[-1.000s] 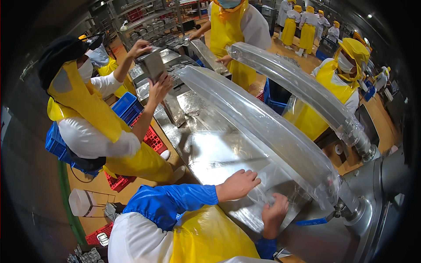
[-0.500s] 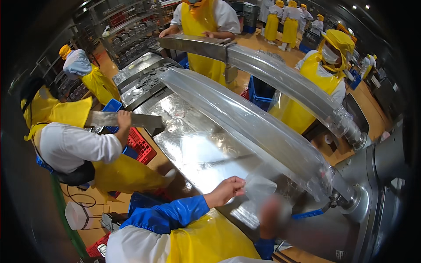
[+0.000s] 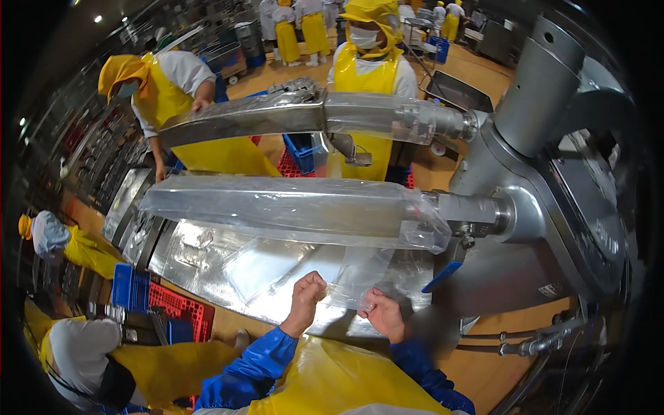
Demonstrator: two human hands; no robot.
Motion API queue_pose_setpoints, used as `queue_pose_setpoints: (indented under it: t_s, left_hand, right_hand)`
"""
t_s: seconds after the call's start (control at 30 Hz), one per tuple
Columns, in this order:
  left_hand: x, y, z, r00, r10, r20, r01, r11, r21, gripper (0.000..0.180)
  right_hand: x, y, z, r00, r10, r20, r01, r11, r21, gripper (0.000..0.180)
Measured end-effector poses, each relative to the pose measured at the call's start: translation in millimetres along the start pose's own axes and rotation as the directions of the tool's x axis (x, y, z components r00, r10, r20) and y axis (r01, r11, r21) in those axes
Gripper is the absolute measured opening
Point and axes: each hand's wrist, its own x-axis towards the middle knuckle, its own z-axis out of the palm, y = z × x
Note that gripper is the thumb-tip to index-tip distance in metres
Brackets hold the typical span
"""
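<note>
My left hand (image 3: 304, 299) is closed, its fingers pinching one side of a thin clear plastic bag (image 3: 348, 294). My right hand (image 3: 384, 315) is closed on the bag's other side, so the film stretches between both hands above the steel table (image 3: 197, 259). Just beyond my hands, a long clear plastic sleeve (image 3: 277, 204) covers a horizontal spout of the steel machine (image 3: 477, 252). A blue lever (image 3: 443, 275) hangs under that spout, to the right of my right hand.
Behind the sleeve runs a second spout with a long metal trough (image 3: 242, 121). Co-workers in yellow aprons stand across the table, one (image 3: 166, 90) touching the trough. At left are a blue crate (image 3: 131, 287), a red crate (image 3: 183, 311) and another person (image 3: 90, 346).
My view has turned to the right. My right hand, blurred before, has come up level with my left hand, and the clear bag now spans between them.
</note>
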Motion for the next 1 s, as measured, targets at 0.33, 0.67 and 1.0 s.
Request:
queue_pose_setpoints:
  t_s: [0.33,0.67,1.0]
  left_hand:
    - [-28,-14,16,0.999,-0.036,0.011,0.033,0.974,0.224,0.005]
    - [-28,-11,65,0.969,-0.074,0.235,0.017,0.971,0.237,0.02]
    - [-48,-41,49,0.982,-0.078,0.172,0.043,0.979,0.198,0.028]
  right_hand:
    - [-69,-106,-51,0.567,-0.801,-0.191,0.609,0.564,-0.558,0.047]
    - [-33,-129,24,0.651,-0.729,-0.212,0.544,0.643,-0.54,0.038]
    - [-32,-141,34,0.508,-0.86,-0.051,0.579,0.385,-0.719,0.03]
